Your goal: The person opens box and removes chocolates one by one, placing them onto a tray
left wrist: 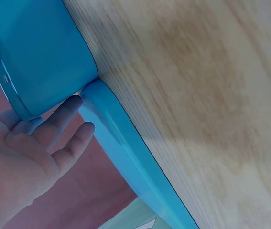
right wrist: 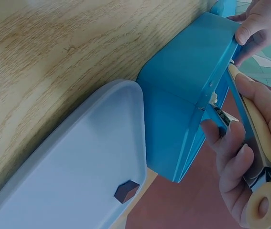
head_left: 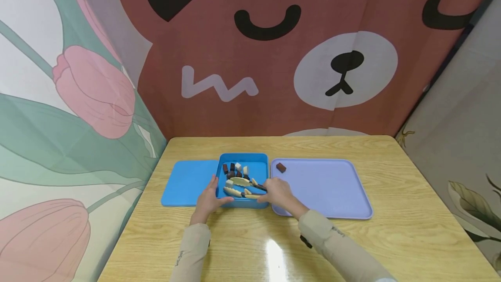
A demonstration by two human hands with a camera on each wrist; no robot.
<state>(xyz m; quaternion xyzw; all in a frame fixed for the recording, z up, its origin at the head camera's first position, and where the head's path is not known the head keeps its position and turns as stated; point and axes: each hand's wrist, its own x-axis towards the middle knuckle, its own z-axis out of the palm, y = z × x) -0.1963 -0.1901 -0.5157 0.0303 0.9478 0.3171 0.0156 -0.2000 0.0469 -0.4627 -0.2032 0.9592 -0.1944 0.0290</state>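
My left hand (head_left: 208, 199) grips the near left corner of an open blue box (head_left: 243, 203), thumb on the front rim and fingers along the left side. Inside lie several small dark brown (head_left: 232, 166) and white (head_left: 238, 166) block-like pieces, mostly in the left part. With my right hand (head_left: 278, 191), over the box's near right corner, I hold tongs (head_left: 239, 181) with cream scalloped tips. Their tips are spread apart inside the box, beside a pale piece (head_left: 229, 183). In the right wrist view, the tongs' cream grip (right wrist: 259, 126) and end ring (right wrist: 264, 205) show.
A flat blue lid-like panel (head_left: 189, 184) lies left of the box. Close on the right is a lilac tray (head_left: 321, 190), with one brown block (head_left: 281, 167) at its far left corner. All stand on a wooden table (head_left: 235, 243) before a printed cloth backdrop (head_left: 219, 121).
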